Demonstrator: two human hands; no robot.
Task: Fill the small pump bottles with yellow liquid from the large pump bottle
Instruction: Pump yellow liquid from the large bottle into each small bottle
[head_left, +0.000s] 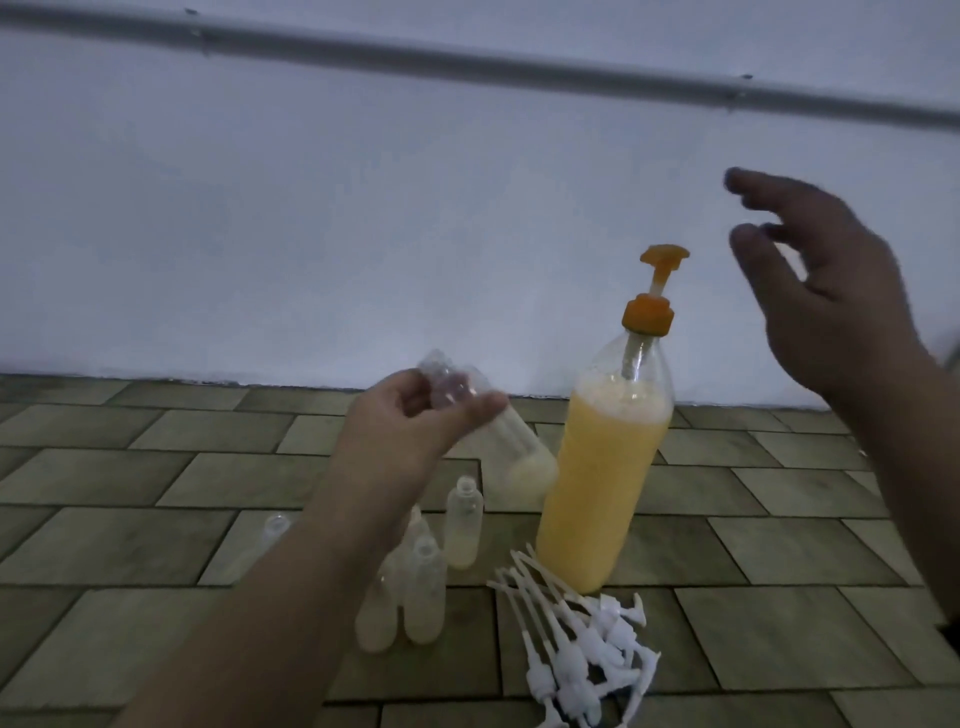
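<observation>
The large pump bottle (605, 478) stands on the tiled floor, mostly full of yellow liquid, with an orange pump head (663, 255) raised. My left hand (415, 431) grips a small clear bottle (511, 457) near its open neck, tilted, with a little pale liquid at its bottom. It hangs just left of the large bottle. My right hand (831, 291) hovers in the air, up and right of the orange pump, fingers spread and holding nothing. Several small bottles (423, 587) stand without caps on the floor below my left hand.
A pile of white small pump heads (576, 644) with dip tubes lies on the floor in front of the large bottle. A white wall (311, 234) rises behind, with a grey pipe (467, 60) running across it. Brown tiles (130, 519) cover the floor.
</observation>
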